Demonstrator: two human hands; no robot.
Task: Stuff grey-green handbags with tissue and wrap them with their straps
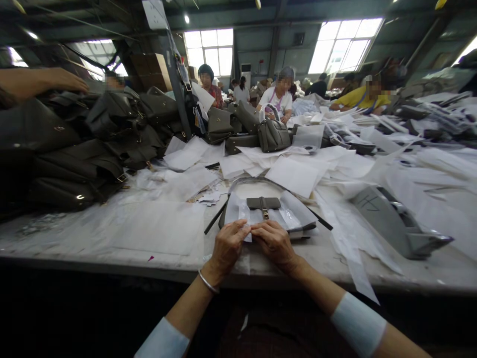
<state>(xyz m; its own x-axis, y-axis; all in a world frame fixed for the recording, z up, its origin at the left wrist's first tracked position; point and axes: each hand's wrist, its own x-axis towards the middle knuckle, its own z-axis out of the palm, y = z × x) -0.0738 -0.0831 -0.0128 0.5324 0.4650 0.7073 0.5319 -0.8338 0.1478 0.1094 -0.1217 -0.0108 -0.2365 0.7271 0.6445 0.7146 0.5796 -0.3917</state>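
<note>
A dark grey handbag [263, 203] lies on the table in front of me. White paper covers much of its front, and a grey strap tab with a gold clasp [266, 214] shows in the middle. A translucent strip [244, 214] that looks like tape runs down over the paper, left of the clasp. At the bag's lower edge my left hand [231, 241] pinches the strip's lower end. My right hand [274, 243] meets it there, fingertips closed at the same spot. The bag's handle [261, 180] arches away behind it.
Dark handbags [70, 154] are heaped at left, and more bags [274, 135] stand ahead. White paper sheets [298, 174] spread across the table's middle and right. A grey tape dispenser [400, 221] stands right. Co-workers sit beyond; another person's arm [40, 82] reaches in at upper left.
</note>
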